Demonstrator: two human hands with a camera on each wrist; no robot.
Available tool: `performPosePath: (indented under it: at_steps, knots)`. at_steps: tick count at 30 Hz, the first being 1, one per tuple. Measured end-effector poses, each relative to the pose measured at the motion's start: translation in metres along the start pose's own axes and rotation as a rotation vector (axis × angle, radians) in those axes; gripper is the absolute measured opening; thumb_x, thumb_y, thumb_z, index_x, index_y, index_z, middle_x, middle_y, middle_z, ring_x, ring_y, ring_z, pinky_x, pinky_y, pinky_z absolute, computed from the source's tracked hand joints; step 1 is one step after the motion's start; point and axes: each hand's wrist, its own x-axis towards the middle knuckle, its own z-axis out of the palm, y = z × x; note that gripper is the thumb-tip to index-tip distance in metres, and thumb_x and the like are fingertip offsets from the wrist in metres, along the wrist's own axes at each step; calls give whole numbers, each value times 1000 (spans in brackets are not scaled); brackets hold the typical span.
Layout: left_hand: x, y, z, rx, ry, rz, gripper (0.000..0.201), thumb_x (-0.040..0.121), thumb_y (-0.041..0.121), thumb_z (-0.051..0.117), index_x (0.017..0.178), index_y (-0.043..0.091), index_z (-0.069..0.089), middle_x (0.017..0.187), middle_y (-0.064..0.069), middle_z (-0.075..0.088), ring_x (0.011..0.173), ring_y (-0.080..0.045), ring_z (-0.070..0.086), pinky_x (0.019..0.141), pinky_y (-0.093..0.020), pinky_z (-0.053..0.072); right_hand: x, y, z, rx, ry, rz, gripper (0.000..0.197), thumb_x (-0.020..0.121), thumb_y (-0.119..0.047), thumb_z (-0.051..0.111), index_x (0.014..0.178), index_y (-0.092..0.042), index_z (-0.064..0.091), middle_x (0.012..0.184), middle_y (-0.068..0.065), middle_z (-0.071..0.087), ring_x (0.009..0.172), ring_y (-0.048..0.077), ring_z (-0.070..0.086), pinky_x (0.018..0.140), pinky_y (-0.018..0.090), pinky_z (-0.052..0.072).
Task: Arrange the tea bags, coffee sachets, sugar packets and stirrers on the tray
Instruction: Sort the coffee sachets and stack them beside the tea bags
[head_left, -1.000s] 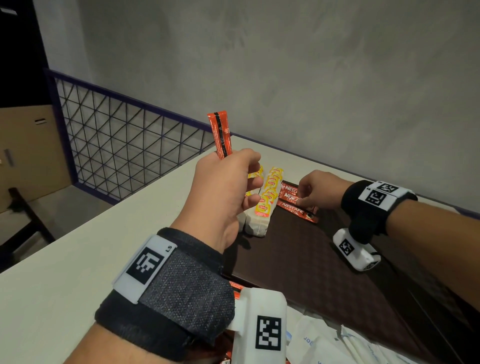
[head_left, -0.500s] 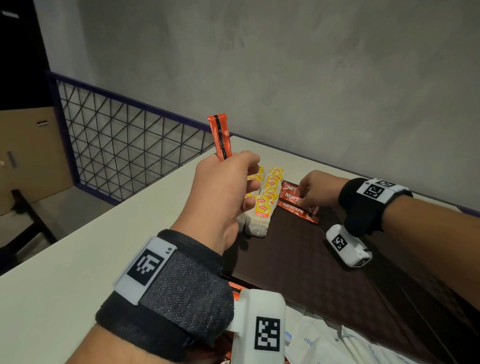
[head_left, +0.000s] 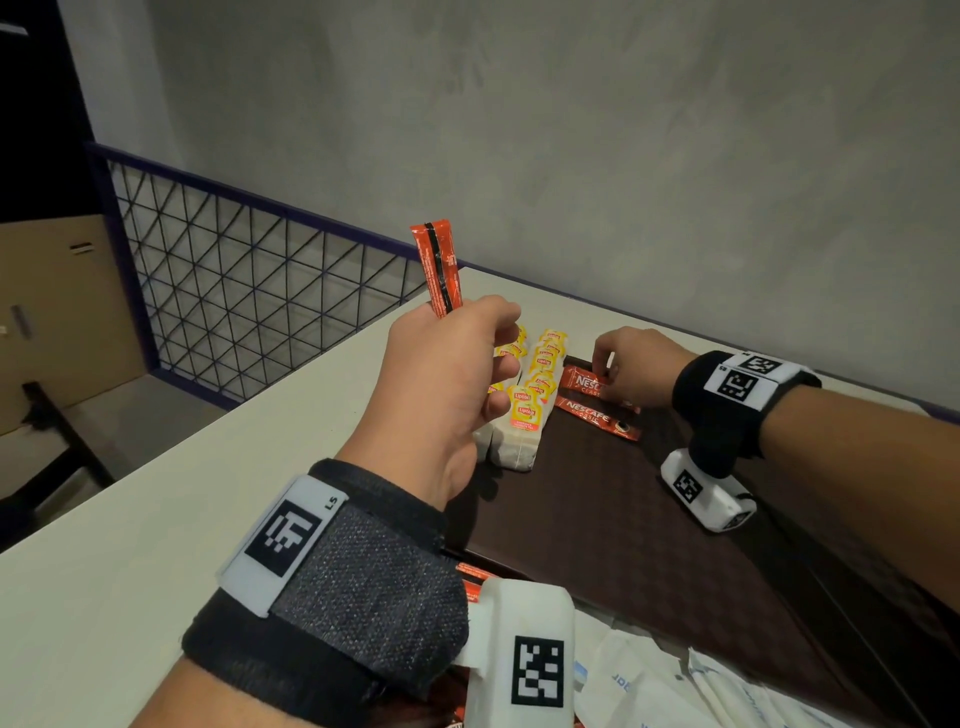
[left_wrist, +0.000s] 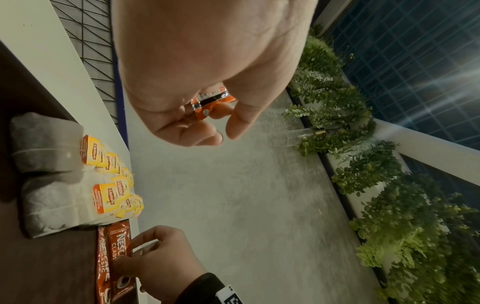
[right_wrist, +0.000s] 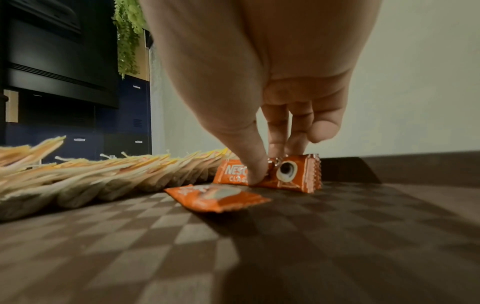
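My left hand (head_left: 498, 358) is raised above the tray's left edge and grips an orange-red coffee sachet (head_left: 439, 270) that sticks upright from the fist; the left wrist view shows its lower end (left_wrist: 210, 100) inside the curled fingers. My right hand (head_left: 605, 364) is at the far edge of the dark brown tray (head_left: 597, 519). There its thumb and fingers pinch a Nescafe sachet (right_wrist: 291, 172) tipped on its long edge. A second sachet (head_left: 597, 415) lies flat just in front. Two rows of yellow-tagged tea bags (head_left: 530, 400) sit at the tray's far left.
White paper packets (head_left: 649, 686) and more red sachets (head_left: 470, 582) lie on the white table near my left wrist. A mesh railing (head_left: 260, 291) runs past the table's left edge, and a grey wall stands behind it. The tray's chequered middle (right_wrist: 233, 257) is bare.
My right hand has shifted slightly toward the tray's far edge while still on the sachet. The left hand has stayed raised with its sachet.
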Motion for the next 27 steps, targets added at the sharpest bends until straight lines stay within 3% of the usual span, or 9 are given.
performPosePath:
  at_steps: [9, 13, 16, 20, 24, 27]
  knots:
    - [1, -1, 0, 2, 10, -9, 7, 94, 17, 70, 95, 18, 63, 82, 2, 70, 61, -9, 58, 44, -20, 41, 8, 1, 4, -37, 78, -47, 26, 84, -17, 80, 104, -22, 64, 99, -5, 56, 89, 18, 58, 69, 31, 48]
    - [1, -1, 0, 2, 10, -8, 7, 94, 18, 70, 96, 18, 63, 82, 2, 70, 61, -9, 58, 44, -20, 41, 7, 3, 5, -33, 83, -51, 23, 83, -16, 79, 98, -24, 62, 97, -3, 59, 84, 18, 60, 66, 30, 47]
    - [0, 0, -1, -8, 13, -12, 7, 94, 18, 70, 95, 18, 64, 82, 1, 70, 62, -10, 59, 44, -21, 41, 5, 6, 2, -5, 97, -53, 23, 85, -16, 77, 102, -22, 63, 98, 0, 63, 83, 18, 60, 68, 31, 51]
    - [1, 1, -2, -21, 14, -15, 6, 94, 18, 70, 95, 18, 64, 80, 2, 71, 60, -9, 58, 43, -20, 41, -6, 7, -11, 82, 129, -66, 13, 87, -22, 74, 98, -20, 67, 93, -1, 68, 75, 11, 61, 59, 25, 43]
    - [0, 2, -1, -29, 10, -18, 6, 94, 18, 71, 94, 19, 64, 80, 2, 71, 59, -9, 58, 43, -20, 40, -29, 7, -21, 142, -35, -91, 13, 83, -35, 80, 83, -23, 74, 83, -4, 72, 78, 11, 66, 66, 28, 50]
    - [0, 3, -2, -30, 8, -15, 7, 94, 18, 71, 94, 19, 63, 81, 1, 71, 60, -9, 58, 44, -21, 41, -38, 9, -17, 52, -163, -113, 22, 81, -45, 81, 83, -24, 75, 80, -7, 72, 79, 11, 66, 68, 28, 50]
